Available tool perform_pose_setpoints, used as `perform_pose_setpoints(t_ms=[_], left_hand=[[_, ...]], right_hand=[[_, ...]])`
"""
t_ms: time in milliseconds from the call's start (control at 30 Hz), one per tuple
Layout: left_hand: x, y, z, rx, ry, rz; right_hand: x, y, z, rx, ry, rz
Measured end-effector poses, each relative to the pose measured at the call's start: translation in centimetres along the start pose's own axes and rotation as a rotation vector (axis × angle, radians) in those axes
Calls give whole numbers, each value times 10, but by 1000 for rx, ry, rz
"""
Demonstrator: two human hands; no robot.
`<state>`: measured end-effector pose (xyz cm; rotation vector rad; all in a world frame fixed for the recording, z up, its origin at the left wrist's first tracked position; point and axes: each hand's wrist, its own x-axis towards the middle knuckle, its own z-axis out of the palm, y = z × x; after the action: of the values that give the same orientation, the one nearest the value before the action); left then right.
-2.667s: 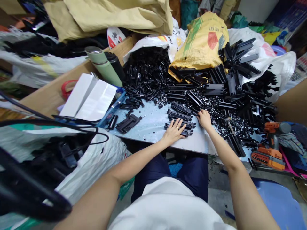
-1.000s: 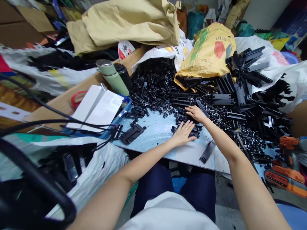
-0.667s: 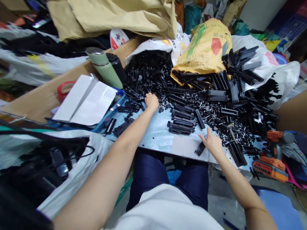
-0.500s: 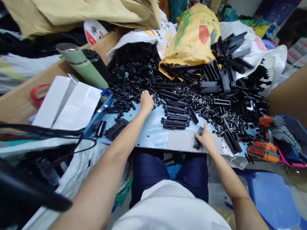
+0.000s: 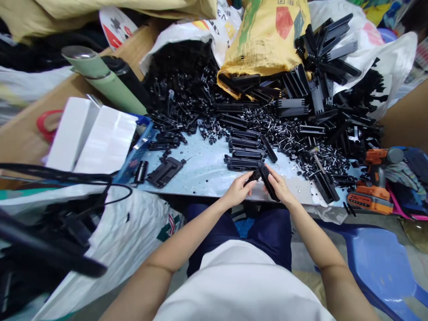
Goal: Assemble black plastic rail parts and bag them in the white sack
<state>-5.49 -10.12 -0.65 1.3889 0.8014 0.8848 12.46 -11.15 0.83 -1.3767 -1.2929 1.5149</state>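
Near the table's front edge my two hands are close together. In my right hand [image 5: 279, 187] is a long black plastic piece [image 5: 268, 183], held tilted, its upper end leaning left. My left hand [image 5: 239, 189] pinches a smaller black part [image 5: 253, 177] against the upper end of that piece; the fingers partly hide its shape. Just beyond the hands lies a row of several black slotted assemblies [image 5: 245, 154], with one more black bar [image 5: 268, 148] slanting at their right. A grey-white patch [image 5: 297, 188] of the tabletop shows beside my right hand.
Heaps of small black parts [image 5: 180, 107] and silver-shafted screws [image 5: 284, 133] cover the back. A yellow sack [image 5: 264, 44] spills black pieces. At left stand a green flask [image 5: 107, 82], white boxes [image 5: 103, 142] and a black tool [image 5: 165, 171]; at right, an orange cordless drill [image 5: 372, 196].
My left hand has come from the small-parts heap to the right and nearer, bringing a small black part to my right hand. My right hand has lifted the long black piece off the table.
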Motion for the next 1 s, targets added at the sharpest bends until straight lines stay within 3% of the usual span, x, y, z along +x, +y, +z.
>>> perform_pose_setpoints(t_ms=[133,233,367,500,633,833,900,1000], left_hand=[[-4,11,-1,148,53,63],[-4,13,-3,120,53,24],[-1,14,-3,125,91,-47],[4,10,5,106,75,-28],[2,8,9,289,163,145],[-4,11,18,529,265,356],[-4,14,26,533,334,401],[-1,18,33,497,454,470]], right_hand=[[-2,1,6,36,-13,-81],[-2,1,2,44,36,-120],[-3,0,2,46,40,-101],[-4,0,10,38,42,-57],[-5,0,4,-93,28,-129],[-7,-6,-11,-432,7,-388],[-10,-7,-6,-446,30,-454],[-13,-2,6,-366,104,-445]])
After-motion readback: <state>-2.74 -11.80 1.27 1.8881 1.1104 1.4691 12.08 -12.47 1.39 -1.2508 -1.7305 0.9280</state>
